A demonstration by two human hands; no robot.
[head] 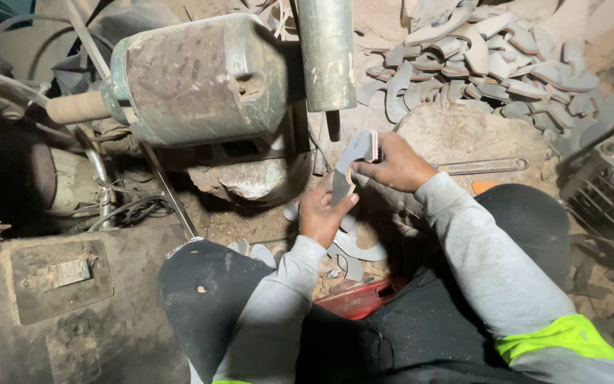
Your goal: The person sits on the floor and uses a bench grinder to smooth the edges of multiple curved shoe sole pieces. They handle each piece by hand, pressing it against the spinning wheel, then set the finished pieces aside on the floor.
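Both of my hands hold one flat grey sole-shaped piece (pixel 353 160) upright in front of me. My left hand (pixel 321 213) grips its lower end, and my right hand (pixel 396 165) pinches its upper end. The piece sits just below a vertical metal shaft (pixel 327 53) of a dusty green machine (pixel 193 78). Several similar grey pieces (pixel 353 245) lie on the ground under my hands, between my knees.
A large heap of grey sole-shaped pieces (pixel 485 64) lies at the back right. A long metal wrench (pixel 481 166) rests on a round dusty block. A dark plastic crate (pixel 609 185) stands at the right; a red object (pixel 353 299) lies by my legs. Cables (pixel 126 210) trail left.
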